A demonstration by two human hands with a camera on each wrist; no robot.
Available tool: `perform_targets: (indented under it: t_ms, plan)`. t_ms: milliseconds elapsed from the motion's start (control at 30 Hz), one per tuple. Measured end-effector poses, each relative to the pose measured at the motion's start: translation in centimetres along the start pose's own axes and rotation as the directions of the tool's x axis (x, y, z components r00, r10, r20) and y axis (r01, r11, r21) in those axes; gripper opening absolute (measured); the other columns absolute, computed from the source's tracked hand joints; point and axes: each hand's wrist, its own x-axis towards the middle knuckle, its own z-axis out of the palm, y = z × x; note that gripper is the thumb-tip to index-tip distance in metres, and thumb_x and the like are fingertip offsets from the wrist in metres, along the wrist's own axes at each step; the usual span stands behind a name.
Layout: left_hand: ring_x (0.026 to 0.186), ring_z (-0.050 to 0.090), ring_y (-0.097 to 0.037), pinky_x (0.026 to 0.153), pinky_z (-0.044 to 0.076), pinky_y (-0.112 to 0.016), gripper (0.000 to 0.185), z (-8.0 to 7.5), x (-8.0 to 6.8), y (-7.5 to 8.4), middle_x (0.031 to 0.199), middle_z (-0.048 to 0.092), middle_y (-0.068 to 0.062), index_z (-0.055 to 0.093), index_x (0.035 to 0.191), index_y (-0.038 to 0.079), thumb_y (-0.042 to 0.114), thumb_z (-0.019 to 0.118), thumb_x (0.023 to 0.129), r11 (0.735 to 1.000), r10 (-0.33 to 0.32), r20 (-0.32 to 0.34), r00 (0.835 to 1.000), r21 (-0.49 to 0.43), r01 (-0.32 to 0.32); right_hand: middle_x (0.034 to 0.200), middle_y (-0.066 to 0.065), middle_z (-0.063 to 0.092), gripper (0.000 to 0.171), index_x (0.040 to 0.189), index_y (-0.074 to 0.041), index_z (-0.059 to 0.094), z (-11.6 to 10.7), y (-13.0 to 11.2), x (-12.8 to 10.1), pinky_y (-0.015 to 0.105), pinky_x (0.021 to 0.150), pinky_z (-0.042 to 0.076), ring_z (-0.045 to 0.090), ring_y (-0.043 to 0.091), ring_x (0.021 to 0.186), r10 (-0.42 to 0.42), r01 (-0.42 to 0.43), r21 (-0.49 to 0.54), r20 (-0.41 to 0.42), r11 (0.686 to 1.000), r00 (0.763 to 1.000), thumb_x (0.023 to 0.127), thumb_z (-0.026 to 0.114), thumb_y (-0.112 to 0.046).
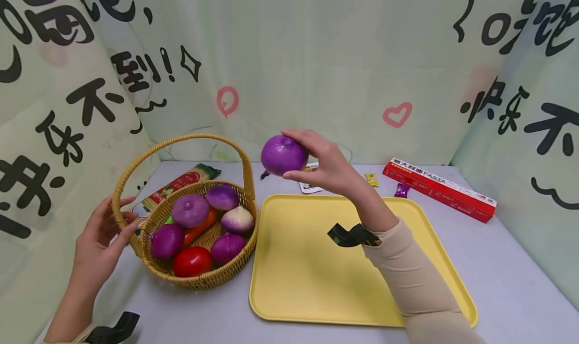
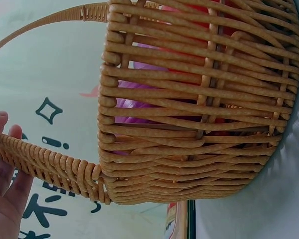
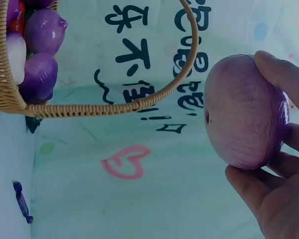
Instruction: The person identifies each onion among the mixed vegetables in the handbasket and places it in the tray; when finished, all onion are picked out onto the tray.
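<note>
My right hand (image 1: pixel 312 159) grips a purple onion (image 1: pixel 284 155) in the air above the far edge of the yellow tray (image 1: pixel 307 283), just right of the basket handle. In the right wrist view the onion (image 3: pixel 244 112) sits between thumb and fingers (image 3: pixel 284 199). The wicker basket (image 1: pixel 203 278) stands at the left and holds several purple onions, a pale onion (image 1: pixel 237 219), a tomato (image 1: pixel 192 261) and a carrot (image 1: pixel 199 228). My left hand (image 1: pixel 108 228) rests with straight fingers (image 2: pixel 5 174) against the foot of the basket handle (image 2: pixel 50 167).
A red box (image 1: pixel 439 189) lies at the back right. Near it are a yellow candy (image 1: pixel 372 179) and a purple candy (image 1: pixel 401 189). A pasta packet (image 1: pixel 181 183) lies behind the basket. Printed cloth walls close in the table on three sides.
</note>
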Motion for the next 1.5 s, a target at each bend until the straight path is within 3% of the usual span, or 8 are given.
perform_targets:
  t_ms: [233, 600, 1067, 1500]
  plan:
    - [0.102, 0.057, 0.008, 0.085, 0.043, -0.001, 0.076, 0.0, 0.0, -0.1, 0.128, 0.054, 0.017, 0.035, 0.145, 0.012, -0.016, 0.061, 0.08, 1.0, -0.006, 0.006, 1.0, 0.004, 0.006, 0.139, 0.01, 0.046, 0.073, 0.139, -0.01, 0.045, -0.1, 1.9, -1.2, 0.04, 0.1, 0.048, 0.051, 0.025, 0.125, 0.078, -0.078, 0.036, -0.006, 0.996, 0.997, 0.074, 0.08, -0.015]
    - [0.103, 0.057, 0.007, 0.085, 0.044, -0.002, 0.074, -0.1, 0.2, -0.2, 0.13, 0.056, 0.007, 0.035, 0.145, 0.009, -0.017, 0.061, 0.08, 1.0, 0.002, -0.001, 1.0, -0.007, -0.002, 0.142, 0.01, 0.043, 0.072, 0.138, -0.012, 0.046, 0.5, 5.1, -3.1, 0.043, 0.101, 0.046, 0.046, 0.028, 0.128, 0.22, -0.218, 0.056, -0.019, 0.974, 0.975, 0.075, 0.079, -0.017]
    - [0.103, 0.058, 0.005, 0.087, 0.043, -0.002, 0.076, 0.0, 0.2, -0.5, 0.13, 0.056, 0.003, 0.035, 0.145, 0.007, -0.02, 0.06, 0.078, 0.998, 0.038, -0.003, 0.999, -0.043, -0.038, 0.137, 0.011, 0.047, 0.068, 0.135, -0.013, 0.049, 4.8, 11.2, -4.8, 0.045, 0.097, 0.049, 0.053, 0.031, 0.121, 0.315, -0.32, 0.128, 0.062, 0.939, 0.947, 0.074, 0.08, -0.018]
    - [0.104, 0.058, 0.006, 0.088, 0.043, -0.002, 0.076, -0.1, 0.2, -0.2, 0.13, 0.055, 0.011, 0.035, 0.145, 0.009, -0.018, 0.061, 0.079, 0.999, 0.019, 0.002, 1.0, -0.028, -0.019, 0.138, 0.016, 0.048, 0.067, 0.133, -0.008, 0.05, 8.5, 12.5, -5.4, 0.043, 0.101, 0.046, 0.05, 0.034, 0.126, 0.328, -0.346, 0.097, 0.165, 0.933, 0.93, 0.074, 0.08, -0.016]
